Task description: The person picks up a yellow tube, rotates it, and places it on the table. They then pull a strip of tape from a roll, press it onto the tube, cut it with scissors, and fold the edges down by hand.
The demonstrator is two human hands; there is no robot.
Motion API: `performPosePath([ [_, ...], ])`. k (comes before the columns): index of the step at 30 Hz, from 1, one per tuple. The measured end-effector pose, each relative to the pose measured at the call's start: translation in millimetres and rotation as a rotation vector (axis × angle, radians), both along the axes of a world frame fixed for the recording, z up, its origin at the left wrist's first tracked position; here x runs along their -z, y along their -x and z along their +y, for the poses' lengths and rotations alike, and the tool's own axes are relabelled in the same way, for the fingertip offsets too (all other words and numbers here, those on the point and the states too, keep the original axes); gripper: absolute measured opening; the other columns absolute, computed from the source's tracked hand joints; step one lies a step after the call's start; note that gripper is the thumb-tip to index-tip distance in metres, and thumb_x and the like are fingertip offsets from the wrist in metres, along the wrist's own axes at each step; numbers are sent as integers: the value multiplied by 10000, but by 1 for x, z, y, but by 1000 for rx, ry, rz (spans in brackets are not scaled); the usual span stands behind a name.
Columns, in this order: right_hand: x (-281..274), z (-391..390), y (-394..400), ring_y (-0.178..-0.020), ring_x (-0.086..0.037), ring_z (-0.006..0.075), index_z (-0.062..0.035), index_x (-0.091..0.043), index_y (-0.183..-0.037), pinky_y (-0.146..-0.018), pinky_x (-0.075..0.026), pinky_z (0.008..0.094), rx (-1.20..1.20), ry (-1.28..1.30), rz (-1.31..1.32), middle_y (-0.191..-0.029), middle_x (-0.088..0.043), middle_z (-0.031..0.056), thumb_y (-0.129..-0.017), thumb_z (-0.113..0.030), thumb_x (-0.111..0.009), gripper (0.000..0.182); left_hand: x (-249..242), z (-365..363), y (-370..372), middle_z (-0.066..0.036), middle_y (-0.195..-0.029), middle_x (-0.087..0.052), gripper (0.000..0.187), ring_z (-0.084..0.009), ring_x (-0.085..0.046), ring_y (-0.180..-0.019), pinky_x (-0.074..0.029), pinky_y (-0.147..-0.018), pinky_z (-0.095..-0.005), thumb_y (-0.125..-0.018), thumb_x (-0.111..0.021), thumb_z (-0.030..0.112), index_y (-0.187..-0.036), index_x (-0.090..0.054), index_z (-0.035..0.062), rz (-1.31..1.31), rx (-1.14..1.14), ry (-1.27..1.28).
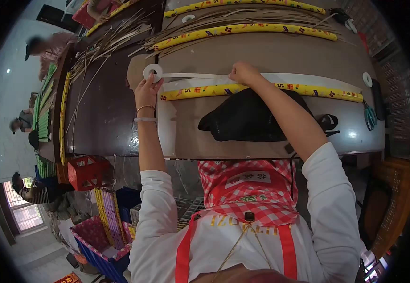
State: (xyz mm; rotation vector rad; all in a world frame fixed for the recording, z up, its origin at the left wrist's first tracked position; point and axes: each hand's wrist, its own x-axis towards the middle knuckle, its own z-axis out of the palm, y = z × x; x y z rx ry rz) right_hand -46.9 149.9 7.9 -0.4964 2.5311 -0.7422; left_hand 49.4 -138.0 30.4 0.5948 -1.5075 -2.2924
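Note:
My left hand (145, 92) grips a roll of white tape (147, 70) near the seam between the dark table and the brown board. A length of tape (193, 76) is stretched from the roll to my right hand (244, 74), whose fingers pinch it. Just below the strip lies a long yellow patterned roll (191, 93), with a white sheet (315, 79) along its far side. A black cloth item (247, 118) rests nearer to me, partly under my right forearm.
Two more yellow rolls (242, 30) and loose thin strips (115, 40) lie farther back. At the right are teal-handled scissors (369, 118) and another white tape roll (367, 79). A red crate (89, 172) and blue bin (102, 264) stand below left. Other people are at the left.

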Motion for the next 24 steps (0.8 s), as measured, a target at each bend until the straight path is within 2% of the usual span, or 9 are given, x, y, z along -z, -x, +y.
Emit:
performPosePath([
  [10, 16, 0, 6, -897, -567, 338, -14, -625, -912, -755, -457, 408, 15, -20, 2, -946, -599, 190, -716, -233, -607, 294, -1, 0, -4, -114, -922, -569, 178, -200, -578, -841, -528, -777, -372, -820, -571, 56, -942, -505, -56, 16, 1, -15],
  [12, 25, -1, 8, -660, -579, 287, -25, -612, -738, -607, -447, 389, 5, 51, 110, -686, -603, 150, -718, -253, -635, 229, -2, -1, -5, -116, -930, -567, 183, -203, -577, -851, -527, -781, -372, -819, -573, 57, -945, -503, -56, 14, 3, 0],
  [24, 18, 1, 3, -678, -583, 285, -16, -594, -742, -627, -451, 366, 18, 66, 100, -706, -604, 157, -722, -234, -644, 225, -6, -2, -6, -123, -940, -564, 196, -206, -577, -861, -523, -786, -377, -818, -572, 53, -960, -498, -60, 37, 5, 10],
])
